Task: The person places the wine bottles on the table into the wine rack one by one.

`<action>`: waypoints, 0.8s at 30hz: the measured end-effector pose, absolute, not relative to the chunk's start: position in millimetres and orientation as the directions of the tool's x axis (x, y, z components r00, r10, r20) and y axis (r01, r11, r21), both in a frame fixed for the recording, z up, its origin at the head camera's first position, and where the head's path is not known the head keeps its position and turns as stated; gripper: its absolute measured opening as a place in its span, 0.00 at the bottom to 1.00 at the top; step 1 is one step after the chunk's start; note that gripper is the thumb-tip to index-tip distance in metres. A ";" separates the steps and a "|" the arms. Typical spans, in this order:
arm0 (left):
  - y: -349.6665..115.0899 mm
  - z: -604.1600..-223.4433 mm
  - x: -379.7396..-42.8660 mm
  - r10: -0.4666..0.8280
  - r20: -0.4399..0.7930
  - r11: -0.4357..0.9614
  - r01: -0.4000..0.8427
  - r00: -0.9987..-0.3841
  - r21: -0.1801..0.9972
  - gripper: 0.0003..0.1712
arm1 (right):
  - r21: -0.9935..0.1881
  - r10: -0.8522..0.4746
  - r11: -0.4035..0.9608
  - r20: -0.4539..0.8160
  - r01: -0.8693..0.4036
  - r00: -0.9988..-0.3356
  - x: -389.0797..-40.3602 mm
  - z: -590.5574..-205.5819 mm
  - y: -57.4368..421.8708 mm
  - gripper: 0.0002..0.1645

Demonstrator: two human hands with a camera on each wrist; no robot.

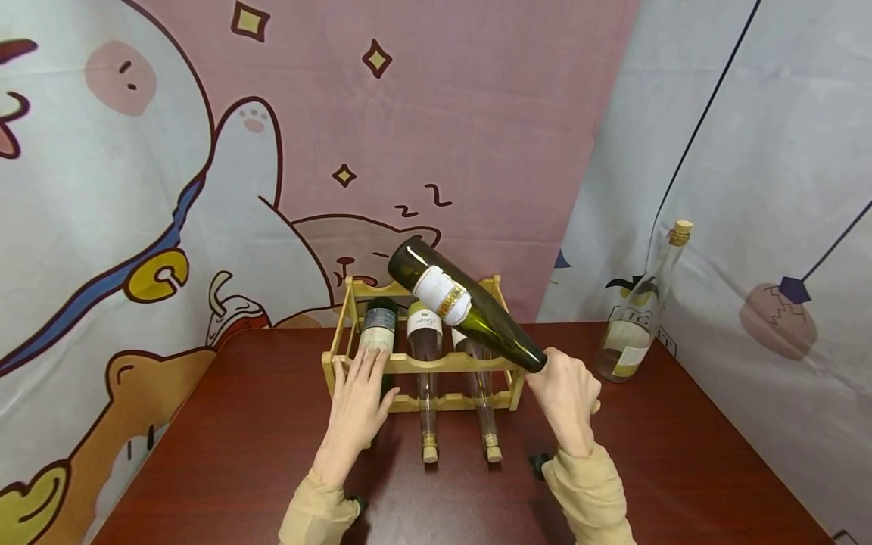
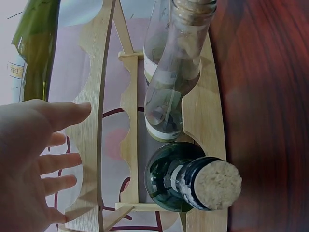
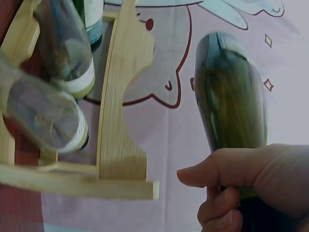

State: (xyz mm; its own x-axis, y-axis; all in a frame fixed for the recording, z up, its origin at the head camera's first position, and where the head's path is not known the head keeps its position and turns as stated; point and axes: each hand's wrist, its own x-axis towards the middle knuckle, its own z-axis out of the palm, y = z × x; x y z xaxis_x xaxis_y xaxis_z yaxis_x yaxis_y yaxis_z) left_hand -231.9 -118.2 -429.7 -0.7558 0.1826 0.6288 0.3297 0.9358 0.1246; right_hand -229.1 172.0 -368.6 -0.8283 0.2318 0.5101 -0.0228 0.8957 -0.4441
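My right hand (image 1: 564,390) grips a green wine bottle (image 1: 485,316) by its neck. The bottle tilts above the right part of a wooden wine rack (image 1: 398,365), base up and to the left, white-and-gold label facing me. At the rack's left end, my left hand (image 1: 357,397) reaches the front rail with fingers extended. In the left wrist view, that hand's thumb (image 2: 72,113) lies near a rail, and nothing is in its grasp. Lying in the rack are a dark green corked bottle (image 2: 174,176) and two clear corked bottles, one central (image 1: 427,401), one to its right (image 1: 484,401).
A clear corked bottle (image 1: 630,337) stands upright at the table's back right, near the wall cloth. The reddish-brown table (image 1: 225,446) extends around the rack. Behind it hangs a printed cartoon cloth (image 1: 477,136). The lying bottles' necks jut over the rack's front.
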 end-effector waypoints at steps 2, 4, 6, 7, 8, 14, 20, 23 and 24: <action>-118.2 -430.1 -232.2 0.189 0.629 0.938 0.328 -0.754 0.112 0.36 | -0.471 0.242 0.882 0.469 -0.008 -0.849 -228.3 -367.2 170.1 0.13; -118.3 -430.1 -231.8 0.193 0.625 0.940 0.326 -0.756 0.104 0.36 | -0.493 0.244 0.870 0.427 0.002 -0.871 -227.6 -365.6 168.5 0.14; -118.3 -430.3 -231.4 0.195 0.617 0.941 0.322 -0.762 0.100 0.36 | -0.515 0.239 0.857 0.384 0.009 -0.892 -226.8 -363.5 167.0 0.14; -118.3 -430.3 -231.1 0.196 0.612 0.942 0.321 -0.766 0.100 0.36 | -0.525 0.236 0.851 0.362 0.012 -0.902 -226.4 -362.4 166.2 0.14; -118.2 -430.4 -230.9 0.196 0.607 0.942 0.320 -0.770 0.101 0.36 | -0.536 0.233 0.844 0.338 0.017 -0.912 -226.1 -361.4 165.4 0.13; -118.2 -431.9 -231.0 0.195 0.590 0.943 0.315 -0.783 0.106 0.38 | -0.587 0.204 0.809 0.217 0.039 -0.954 -225.8 -358.1 159.5 0.14; -117.5 -431.9 -230.8 0.195 0.586 0.941 0.319 -0.786 0.115 0.37 | -0.638 0.175 0.769 0.163 0.032 -0.971 -226.7 -359.8 154.6 0.14; -117.2 -432.2 -231.8 0.195 0.587 0.940 0.320 -0.786 0.115 0.37 | -0.671 0.159 0.741 0.161 0.011 -0.974 -226.9 -361.3 151.9 0.15; -117.1 -432.0 -231.8 0.195 0.588 0.940 0.320 -0.785 0.116 0.37 | -0.685 0.151 0.729 0.163 -0.002 -0.975 -227.0 -361.7 150.9 0.15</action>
State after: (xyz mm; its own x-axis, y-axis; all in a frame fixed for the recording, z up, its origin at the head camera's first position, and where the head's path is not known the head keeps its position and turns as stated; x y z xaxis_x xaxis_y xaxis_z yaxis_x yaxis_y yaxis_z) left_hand -231.8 -117.1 -432.0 -0.7853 0.1951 0.5875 0.3200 0.9403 0.1155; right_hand -227.0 150.9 -361.7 -0.9749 0.1512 0.1632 -0.0016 0.7287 -0.6848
